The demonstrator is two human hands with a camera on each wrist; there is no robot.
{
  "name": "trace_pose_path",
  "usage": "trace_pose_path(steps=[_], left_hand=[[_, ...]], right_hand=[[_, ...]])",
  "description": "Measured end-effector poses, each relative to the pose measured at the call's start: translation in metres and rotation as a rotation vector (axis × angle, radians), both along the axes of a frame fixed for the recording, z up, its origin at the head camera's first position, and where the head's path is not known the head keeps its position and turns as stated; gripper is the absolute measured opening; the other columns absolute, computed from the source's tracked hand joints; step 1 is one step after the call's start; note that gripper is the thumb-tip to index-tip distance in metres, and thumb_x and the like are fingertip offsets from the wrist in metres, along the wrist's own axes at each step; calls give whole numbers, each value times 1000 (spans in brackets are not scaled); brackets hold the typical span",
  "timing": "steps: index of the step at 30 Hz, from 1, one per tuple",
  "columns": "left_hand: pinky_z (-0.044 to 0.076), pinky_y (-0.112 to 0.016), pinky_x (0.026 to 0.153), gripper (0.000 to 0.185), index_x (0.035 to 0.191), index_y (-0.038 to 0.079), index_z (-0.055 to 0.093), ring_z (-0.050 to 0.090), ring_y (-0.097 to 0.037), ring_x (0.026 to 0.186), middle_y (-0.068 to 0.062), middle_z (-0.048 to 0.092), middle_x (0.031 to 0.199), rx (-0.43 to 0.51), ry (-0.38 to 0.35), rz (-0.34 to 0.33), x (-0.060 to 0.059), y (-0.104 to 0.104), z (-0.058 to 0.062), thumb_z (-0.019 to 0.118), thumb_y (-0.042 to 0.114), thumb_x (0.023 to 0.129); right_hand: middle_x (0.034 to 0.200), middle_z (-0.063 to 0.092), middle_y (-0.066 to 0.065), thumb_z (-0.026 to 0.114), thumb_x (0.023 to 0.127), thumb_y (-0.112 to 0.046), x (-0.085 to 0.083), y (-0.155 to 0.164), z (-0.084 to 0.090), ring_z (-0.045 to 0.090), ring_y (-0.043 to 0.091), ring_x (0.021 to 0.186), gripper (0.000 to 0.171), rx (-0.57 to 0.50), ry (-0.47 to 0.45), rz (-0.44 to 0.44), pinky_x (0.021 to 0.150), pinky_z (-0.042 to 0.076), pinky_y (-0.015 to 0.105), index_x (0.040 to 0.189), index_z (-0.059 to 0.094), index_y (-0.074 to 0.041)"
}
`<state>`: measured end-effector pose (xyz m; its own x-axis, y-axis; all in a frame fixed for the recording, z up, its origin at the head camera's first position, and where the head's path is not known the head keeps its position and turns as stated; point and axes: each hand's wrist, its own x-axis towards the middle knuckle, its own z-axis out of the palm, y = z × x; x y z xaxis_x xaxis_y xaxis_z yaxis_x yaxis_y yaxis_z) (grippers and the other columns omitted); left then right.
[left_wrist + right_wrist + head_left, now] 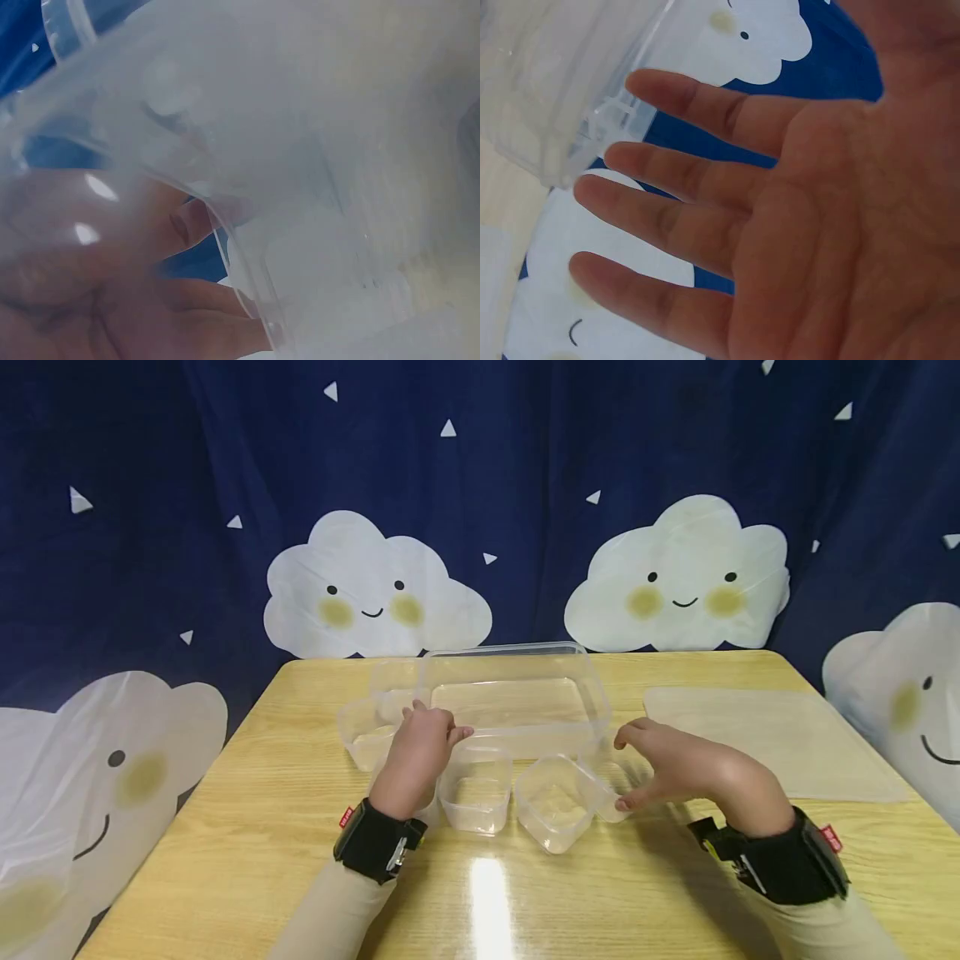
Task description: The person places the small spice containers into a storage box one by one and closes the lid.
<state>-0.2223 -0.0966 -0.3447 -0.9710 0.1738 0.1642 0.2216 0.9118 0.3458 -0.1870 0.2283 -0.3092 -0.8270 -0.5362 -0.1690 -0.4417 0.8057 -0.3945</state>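
A large clear plastic container stands at the back of the table, with several small clear containers around its left, front and right sides. My left hand is over the small ones at its near left corner, thumb apart from the fingers. In the left wrist view, the fingers show at the rim of a clear container, partly seen through its wall. My right hand hovers beside a small container on the right; its fingers are spread and the palm holds nothing.
A flat translucent sheet, like a lid, lies on the right of the wooden table. Two more small containers, a square one and a turned one, stand in front between the hands. A dark blue curtain hangs behind.
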Motion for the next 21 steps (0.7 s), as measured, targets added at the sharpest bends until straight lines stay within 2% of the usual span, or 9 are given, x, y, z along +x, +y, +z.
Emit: trace_pose_path(steps=[4,7,13,15,17,18,20,21], left_hand=[[48,-62,97,41,87,1,74,38,-66,130,-47,50,130,-13,-37,21,1,-1,-1,63,39,99],[51,-61,92,44,88,2,75,37,-63,132,-48,39,139,-22,-69,48,1,-1,0,62,43,98],[56,-57,83,48,82,3,75,40,-61,133,-49,40,139,-52,-56,39,1,-1,2,63,47,97],[57,-55,81,48,81,4,75,44,-59,131,-47,46,135,-65,-36,29,1,-3,3,64,47,96],[58,-48,73,47,75,6,74,53,-55,125,-39,64,115,-83,-13,17,0,-4,3,65,48,95],[57,-44,67,47,72,8,72,56,-53,123,-34,69,106,-93,-5,13,-1,-5,3,65,48,94],[51,-38,58,47,67,10,70,60,-50,118,-24,72,87,-104,8,7,-2,-6,4,67,48,93],[48,-36,55,47,65,11,68,62,-49,117,-21,72,82,-109,12,6,-3,-7,3,67,48,93]], right_hand=[[126,54,21,89,77,-36,-4,-2,-6,57,36,108,64,-10,28,10,88,48,49,118,56,1],[126,54,20,89,78,-36,-5,-3,-7,57,35,108,63,-12,25,11,88,48,48,118,56,1],[122,56,20,89,77,-36,-5,-3,-6,57,32,102,60,1,45,6,85,48,47,115,57,-1],[119,57,19,89,77,-37,-5,-3,-6,57,29,97,59,10,62,6,82,48,46,113,57,-2],[116,58,17,88,76,-38,-5,-2,-5,57,27,92,58,20,77,2,80,48,44,112,58,-3],[116,58,17,88,77,-39,-6,-1,-5,56,26,91,58,26,79,-4,79,48,44,112,59,-4],[115,58,17,87,77,-40,-6,0,-3,57,27,90,57,30,84,-11,77,48,44,111,59,-4],[114,57,17,87,77,-40,-6,0,-3,56,27,90,57,31,86,-15,77,48,44,111,60,-4]])
